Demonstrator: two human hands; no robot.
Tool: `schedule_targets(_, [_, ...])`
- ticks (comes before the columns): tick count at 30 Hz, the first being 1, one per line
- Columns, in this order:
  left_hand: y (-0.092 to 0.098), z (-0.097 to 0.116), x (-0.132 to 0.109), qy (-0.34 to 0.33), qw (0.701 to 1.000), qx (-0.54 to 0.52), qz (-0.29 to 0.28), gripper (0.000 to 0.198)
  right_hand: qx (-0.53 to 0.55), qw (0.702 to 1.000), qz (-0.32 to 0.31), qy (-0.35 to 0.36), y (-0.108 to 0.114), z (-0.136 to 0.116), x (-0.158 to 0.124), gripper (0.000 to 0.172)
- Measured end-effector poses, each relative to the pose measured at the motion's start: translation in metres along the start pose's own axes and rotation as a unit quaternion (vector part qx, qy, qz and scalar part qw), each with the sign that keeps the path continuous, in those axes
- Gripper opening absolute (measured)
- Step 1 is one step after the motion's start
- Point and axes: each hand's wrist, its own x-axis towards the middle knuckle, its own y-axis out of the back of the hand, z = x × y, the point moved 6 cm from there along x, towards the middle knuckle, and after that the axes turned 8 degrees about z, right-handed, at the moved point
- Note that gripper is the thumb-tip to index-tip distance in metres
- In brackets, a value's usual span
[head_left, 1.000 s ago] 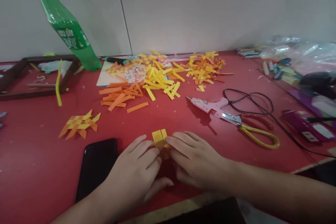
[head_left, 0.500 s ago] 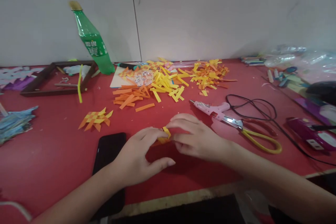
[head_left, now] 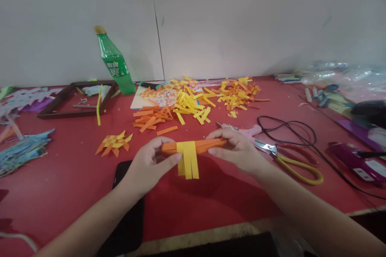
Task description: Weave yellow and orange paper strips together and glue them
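Between my hands, above the red table, is a weave of paper strips (head_left: 188, 160): orange strips run crosswise and yellow strips hang down over them. My left hand (head_left: 155, 158) pinches the left end of the orange strips, its thumb touching the yellow ones. With thumb and fingers closed, my right hand (head_left: 233, 148) grips the right end. A finished-looking woven orange and yellow piece (head_left: 114, 143) lies to the left. Beyond my hands are loose orange strips (head_left: 153, 117) and a heap of yellow strips (head_left: 191, 106).
A black phone (head_left: 129, 225) lies under my left forearm. At right are a pink glue gun (head_left: 251, 130), scissors (head_left: 297, 166) with a yellow handle, a black cord (head_left: 285, 122) and a magenta device (head_left: 356, 162). A green bottle (head_left: 117, 66) and a dark frame (head_left: 56, 108) stand at back left.
My hands have moved apart and turned, so the woven strips, mostly hidden before, now show between them with yellow ends hanging down. The view has tilted slightly upward.
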Motion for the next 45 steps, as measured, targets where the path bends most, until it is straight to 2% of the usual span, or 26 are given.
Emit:
schedule_targets(3, [0.002,-0.004,0.002,0.002,0.999,0.038,-0.017,0.042,-0.013,1.000,0.017,-0.014,0.008,-0.003,0.003,0.024])
schedule_targets(5, [0.009,-0.003,0.002,-0.006,0.997,0.076,0.016,0.057,-0.079,0.995,0.054,0.005,0.018,-0.012,0.003,0.021])
schedule_targets(7, [0.012,-0.003,0.002,0.003,0.996,0.082,0.043,0.062,-0.196,0.971,0.110,0.077,0.026,-0.029,-0.001,0.014])
schedule_targets(9, [0.004,-0.005,0.000,0.053,0.998,0.022,0.008,0.057,-0.316,0.922,0.122,0.188,0.017,-0.046,-0.012,0.013])
schedule_targets(10, [-0.005,-0.006,-0.002,0.088,0.995,-0.030,-0.029,0.054,-0.357,0.896,0.099,0.244,0.005,-0.052,-0.018,0.017])
schedule_targets(12, [-0.024,-0.008,-0.006,0.149,0.977,-0.120,-0.097,0.050,-0.388,0.864,0.016,0.321,-0.025,-0.056,-0.032,0.022])
schedule_targets(13, [-0.031,-0.009,-0.007,0.152,0.975,-0.115,-0.114,0.046,-0.387,0.855,-0.024,0.345,-0.039,-0.055,-0.038,0.021])
schedule_targets(14, [-0.034,-0.011,-0.005,0.137,0.982,-0.066,-0.109,0.042,-0.376,0.851,-0.080,0.358,-0.053,-0.053,-0.043,0.020])
schedule_targets(15, [-0.035,-0.013,-0.002,0.104,0.990,0.008,-0.096,0.039,-0.362,0.850,-0.127,0.361,-0.063,-0.051,-0.046,0.023])
schedule_targets(17, [-0.034,-0.020,0.003,0.085,0.991,0.059,-0.081,0.037,-0.332,0.851,-0.196,0.357,-0.072,-0.046,-0.048,0.030])
schedule_targets(20, [-0.029,-0.026,0.009,0.053,0.983,0.143,-0.103,0.037,-0.293,0.880,-0.190,0.322,-0.059,-0.036,-0.036,0.028])
schedule_targets(22, [-0.024,-0.020,0.012,0.007,0.973,0.205,-0.108,0.037,-0.292,0.888,-0.199,0.294,-0.049,-0.022,-0.029,0.032])
schedule_targets(24, [-0.017,-0.009,0.014,-0.041,0.957,0.276,-0.084,0.039,-0.294,0.886,-0.234,0.272,-0.045,-0.007,-0.027,0.043])
schedule_targets(27, [-0.004,0.007,0.022,-0.091,0.921,0.379,-0.011,0.039,-0.298,0.886,-0.261,0.241,-0.047,0.007,-0.029,0.051])
schedule_targets(29, [0.005,0.013,0.032,-0.115,0.898,0.425,0.019,0.034,-0.308,0.889,-0.253,0.226,-0.049,0.009,-0.031,0.054])
schedule_targets(32, [0.010,0.014,0.049,-0.142,0.872,0.469,0.011,0.025,-0.312,0.893,-0.238,0.220,-0.054,0.007,-0.035,0.055])
schedule_targets(36, [0.008,0.005,0.070,-0.150,0.852,0.501,-0.003,0.021,-0.279,0.903,-0.212,0.251,-0.055,0.004,-0.039,0.043])
schedule_targets(41, [0.009,-0.012,0.093,-0.112,0.856,0.503,-0.036,0.033,-0.231,0.922,-0.113,0.289,-0.043,-0.001,-0.033,0.022])
schedule_targets(45, [0.012,-0.019,0.104,-0.093,0.875,0.468,-0.076,0.033,-0.197,0.938,-0.057,0.278,-0.032,-0.001,-0.025,0.016])
